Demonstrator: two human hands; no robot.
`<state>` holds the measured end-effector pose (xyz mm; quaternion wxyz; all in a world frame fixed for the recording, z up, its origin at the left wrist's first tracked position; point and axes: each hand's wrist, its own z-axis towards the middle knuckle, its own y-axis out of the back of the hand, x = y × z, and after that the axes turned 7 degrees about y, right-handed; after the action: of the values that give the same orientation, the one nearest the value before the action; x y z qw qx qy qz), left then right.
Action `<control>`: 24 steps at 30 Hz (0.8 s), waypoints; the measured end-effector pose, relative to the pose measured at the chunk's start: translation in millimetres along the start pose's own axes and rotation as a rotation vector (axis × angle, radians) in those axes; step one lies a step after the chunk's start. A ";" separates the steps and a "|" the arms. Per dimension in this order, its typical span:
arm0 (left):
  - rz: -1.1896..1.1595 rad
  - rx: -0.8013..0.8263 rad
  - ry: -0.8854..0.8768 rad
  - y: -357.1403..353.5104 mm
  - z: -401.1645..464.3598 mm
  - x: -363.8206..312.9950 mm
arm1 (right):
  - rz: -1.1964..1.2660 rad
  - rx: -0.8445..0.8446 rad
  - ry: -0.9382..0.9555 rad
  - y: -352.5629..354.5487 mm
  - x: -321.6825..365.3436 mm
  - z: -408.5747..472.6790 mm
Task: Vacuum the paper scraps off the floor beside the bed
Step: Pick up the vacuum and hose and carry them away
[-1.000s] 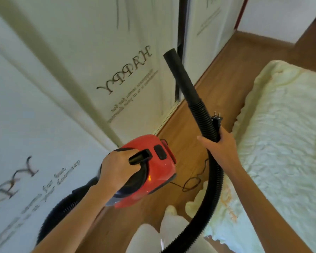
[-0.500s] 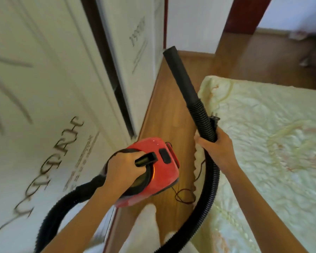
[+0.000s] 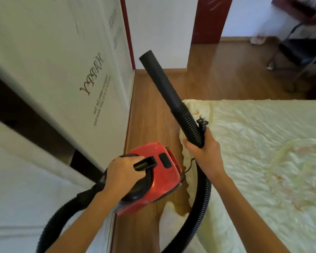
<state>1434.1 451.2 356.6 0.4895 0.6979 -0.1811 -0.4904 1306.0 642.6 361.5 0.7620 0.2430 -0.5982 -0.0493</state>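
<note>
Single head-worn wide-angle view, looking forward and down, close over both hands, floor (image 3: 153,114) and bed (image 3: 263,143) beyond

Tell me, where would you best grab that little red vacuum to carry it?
By the black handle arching over the top of the red vacuum, coming from above. It forms a bar with a gap beneath, so fingers can wrap right around it, as the left hand does now. The right hand holds the ribbed hose.
</note>
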 end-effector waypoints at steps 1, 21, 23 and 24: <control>-0.003 0.000 0.004 -0.9 19.6 -8.0 | 0.001 0.007 0.015 -2.3 -2.9 24.7; -0.038 0.068 0.017 -15.8 451.9 -59.6 | -0.158 -0.072 0.120 -63.3 -44.5 445.7; -0.032 0.073 -0.012 -17.0 498.4 -65.4 | -0.180 -0.069 0.148 -69.7 -44.5 490.7; -0.025 0.080 -0.009 -16.9 521.7 -68.4 | -0.192 -0.073 0.157 -71.8 -45.8 512.0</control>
<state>949.6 245.3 356.0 0.4541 0.7170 -0.1941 -0.4920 829.6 437.0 375.1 0.8065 0.2746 -0.5086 -0.1247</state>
